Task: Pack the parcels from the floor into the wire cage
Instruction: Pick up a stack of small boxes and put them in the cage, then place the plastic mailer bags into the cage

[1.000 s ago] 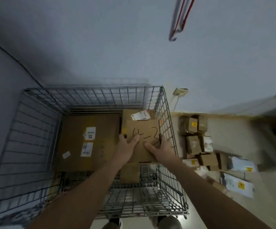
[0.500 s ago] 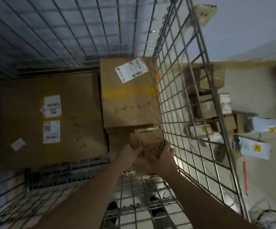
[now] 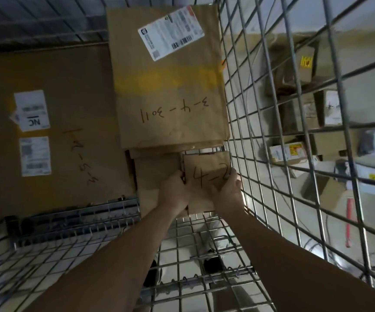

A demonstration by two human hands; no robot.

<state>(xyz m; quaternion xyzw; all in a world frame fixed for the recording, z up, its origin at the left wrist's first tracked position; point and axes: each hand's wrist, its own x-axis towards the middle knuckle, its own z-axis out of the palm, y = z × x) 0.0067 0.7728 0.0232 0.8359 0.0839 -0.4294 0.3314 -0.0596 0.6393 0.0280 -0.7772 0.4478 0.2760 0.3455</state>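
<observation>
A wire cage [image 3: 269, 122] filled the frame, its mesh wall rising on the right and its gridded floor showing below the person's forearms. Inside, the largest item, a broad flat carton [image 3: 53, 131] bearing white labels and handwritten marks, lay along the left side. Beside it to the right sat a tall brown parcel [image 3: 170, 91] marked "3-4-3011", with a shipping label [image 3: 170, 32] stuck askew near its far end and a yellow band across it; its right edge lay close against the mesh wall. Just below it, partly tucked under its near edge, another brown package [image 3: 157, 174] rested on the cage floor. On that one, against the right wall, was a small cardboard parcel [image 3: 206, 176] marked "4-2", gripped from both sides: the left hand [image 3: 175, 190] curled around its left edge, the right hand [image 3: 229, 190] clamped on its right edge, next to the mesh. Through the wire, more parcels on the floor [image 3: 312, 122] lay scattered outside, some boxes with yellow stickers, and a red strip [image 3: 349, 221] lay near the cage.
</observation>
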